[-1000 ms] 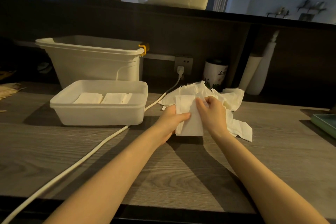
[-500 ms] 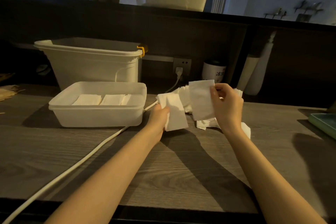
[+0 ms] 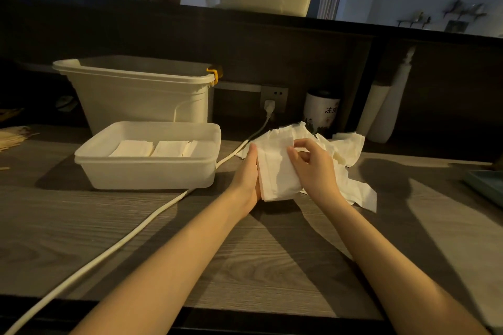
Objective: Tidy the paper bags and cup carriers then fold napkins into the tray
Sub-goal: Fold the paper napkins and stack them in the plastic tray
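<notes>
A white plastic tray [image 3: 147, 168] sits on the wooden counter left of centre, with folded napkins [image 3: 155, 148] lying side by side inside it. To its right lies a loose pile of white napkins [image 3: 345, 149]. In front of the pile, my left hand [image 3: 246, 177] holds a white napkin [image 3: 276, 171] along its left edge. My right hand [image 3: 313, 168] rests on the napkin's right side, its thumb and fingers pinching the top corner.
A large white bin [image 3: 136, 92] stands behind the tray. A white power cord [image 3: 114, 250] runs from the wall socket [image 3: 273, 96] diagonally across the counter. A printed canister [image 3: 321, 113] and white rolls [image 3: 381, 109] stand at the back right. A teal tray edge [image 3: 487, 185] shows far right.
Half a second ago my hands were apart, each holding a napkin in the air. Now they have come together low over the counter on one napkin.
</notes>
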Demonstrator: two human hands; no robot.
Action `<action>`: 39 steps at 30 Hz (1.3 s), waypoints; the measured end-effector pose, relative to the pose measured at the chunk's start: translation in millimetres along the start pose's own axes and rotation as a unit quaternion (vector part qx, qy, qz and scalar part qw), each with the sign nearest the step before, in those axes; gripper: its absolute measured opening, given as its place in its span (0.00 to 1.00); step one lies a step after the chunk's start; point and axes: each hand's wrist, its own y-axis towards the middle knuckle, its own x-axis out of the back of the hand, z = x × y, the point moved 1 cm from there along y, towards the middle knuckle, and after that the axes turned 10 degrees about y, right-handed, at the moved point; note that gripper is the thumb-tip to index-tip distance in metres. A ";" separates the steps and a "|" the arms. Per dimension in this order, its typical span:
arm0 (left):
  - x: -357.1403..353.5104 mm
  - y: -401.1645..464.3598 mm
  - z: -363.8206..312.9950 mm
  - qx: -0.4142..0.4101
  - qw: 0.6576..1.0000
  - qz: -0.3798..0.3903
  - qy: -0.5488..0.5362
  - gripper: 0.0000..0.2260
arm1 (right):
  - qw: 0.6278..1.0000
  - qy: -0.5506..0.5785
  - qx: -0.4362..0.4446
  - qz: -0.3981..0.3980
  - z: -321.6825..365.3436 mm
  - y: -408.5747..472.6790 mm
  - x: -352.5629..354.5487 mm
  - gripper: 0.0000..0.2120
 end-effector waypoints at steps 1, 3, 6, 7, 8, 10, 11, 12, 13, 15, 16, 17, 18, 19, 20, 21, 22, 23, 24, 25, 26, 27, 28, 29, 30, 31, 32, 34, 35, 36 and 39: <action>0.3 0.5 -0.1 0.003 1.000 -0.001 0.007 0.17 | 1.000 0.000 -0.001 -0.003 -0.5 0.0 0.2 0.14; 0.4 -1.1 -0.4 -0.007 0.999 -0.005 0.041 0.13 | 1.000 0.003 -0.001 -0.008 -2.3 -0.3 0.6 0.14; 1.4 -1.3 1.8 -0.016 0.995 -0.019 0.100 0.18 | 1.000 -0.004 -0.010 0.016 -2.0 -0.9 1.3 0.15; 2.2 -0.9 2.5 -0.015 0.993 -0.023 0.112 0.19 | 0.999 -0.005 -0.015 0.038 -1.2 -0.4 2.4 0.15; 3.0 -0.7 2.3 -0.016 0.992 -0.031 0.119 0.20 | 0.998 -0.008 -0.015 0.057 0.1 0.1 4.4 0.15; 6.6 0.9 0.1 -0.024 0.990 -0.051 0.130 0.19 | 0.996 -0.057 0.009 0.069 2.0 2.6 12.9 0.12; 9.5 2.6 -1.2 -0.030 0.988 -0.062 0.137 0.19 | 0.991 -0.111 0.032 0.060 1.0 4.8 18.9 0.12; 12.7 4.2 -2.5 -0.035 0.987 -0.074 0.140 0.19 | 0.982 -0.173 0.052 0.048 -1.2 6.9 25.1 0.12; 15.8 6.2 -3.6 -0.038 0.986 -0.084 0.136 0.19 | 0.970 -0.230 0.065 0.038 -4.3 8.6 30.7 0.12; 20.7 9.6 -5.0 -0.038 0.987 -0.099 0.123 0.18 | 0.951 -0.300 0.068 0.034 -11.4 10.8 38.2 0.13; 22.4 10.8 -5.2 -0.037 0.987 -0.106 0.119 0.18 | 0.944 -0.321 0.065 0.040 -15.1 11.3 39.9 0.14; 23.7 11.6 -5.3 -0.037 0.987 -0.111 0.114 0.18 | 0.938 -0.338 0.064 0.048 -18.9 11.9 40.5 0.14; 24.7 12.4 -5.4 -0.037 0.987 -0.113 0.109 0.18 | 0.933 -0.349 0.066 0.053 -21.9 12.7 40.1 0.15; 25.1 12.7 -5.5 -0.038 0.987 -0.114 0.106 0.18 | 0.929 -0.358 0.071 0.054 -25.0 13.9 39.2 0.15; 25.9 13.2 -5.3 -0.038 0.987 -0.113 0.106 0.18 | 0.926 -0.365 0.079 0.052 -28.2 15.5 36.9 0.15; 26.1 13.2 -5.0 -0.037 0.987 -0.113 0.106 0.18 | 0.923 -0.370 0.088 0.051 -31.4 17.5 34.2 0.16; 25.8 13.6 -4.9 -0.035 0.987 -0.113 0.106 0.18 | 0.921 -0.375 0.097 0.052 -33.7 20.2 30.9 0.16; 26.0 13.5 -4.6 -0.032 0.987 -0.112 0.108 0.18 | 0.918 -0.379 0.104 0.051 -34.5 22.9 27.7 0.17; 26.3 13.8 -4.5 -0.032 0.987 -0.113 0.110 0.18 | 0.916 -0.383 0.111 0.050 -33.8 25.4 24.8 0.17; 26.5 13.6 -4.5 -0.032 0.987 -0.114 0.110 0.18 | 0.914 -0.386 0.118 0.049 -32.3 28.0 23.0 0.18; 26.7 13.5 -4.8 -0.031 0.987 -0.115 0.109 0.18 | 0.910 -0.391 0.128 0.050 -30.5 30.9 21.6 0.18; 27.0 13.1 -5.5 -0.030 0.987 -0.117 0.108 0.18 | 0.906 -0.397 0.139 0.053 -28.6 33.9 20.8 0.18; 27.2 13.3 -6.2 -0.029 0.986 -0.121 0.107 0.18 | 0.901 -0.402 0.150 0.059 -26.5 36.8 20.5 0.18; 27.5 13.3 -7.1 -0.027 0.986 -0.123 0.107 0.19 | 0.897 -0.408 0.158 0.067 -24.6 39.7 20.2 0.18; 28.0 13.5 -7.5 -0.025 0.986 -0.124 0.107 0.19 | 0.893 -0.413 0.164 0.077 -23.1 42.3 19.7 0.18; 28.4 13.4 -7.7 -0.024 0.986 -0.125 0.109 0.19 | 0.890 -0.416 0.168 0.087 -21.8 44.6 18.9 0.17; 28.2 13.4 -7.7 -0.023 0.986 -0.125 0.111 0.19 | 0.889 -0.415 0.170 0.095 -21.3 46.3 18.0 0.16; 29.0 13.6 -7.3 -0.022 0.985 -0.128 0.116 0.18 | 0.894 -0.402 0.171 0.097 -21.7 48.7 14.7 0.15; 29.2 14.1 -6.9 -0.022 0.984 -0.130 0.118 0.18 | 0.899 -0.394 0.170 0.090 -22.4 49.4 13.0 0.13; 29.5 14.6 -6.5 -0.021 0.984 -0.132 0.119 0.18 | 0.903 -0.386 0.170 0.081 -23.3 50.0 11.0 0.12; 30.6 15.6 -6.9 -0.016 0.984 -0.132 0.122 0.18 | 0.913 -0.367 0.169 0.056 -25.9 50.5 5.9 0.09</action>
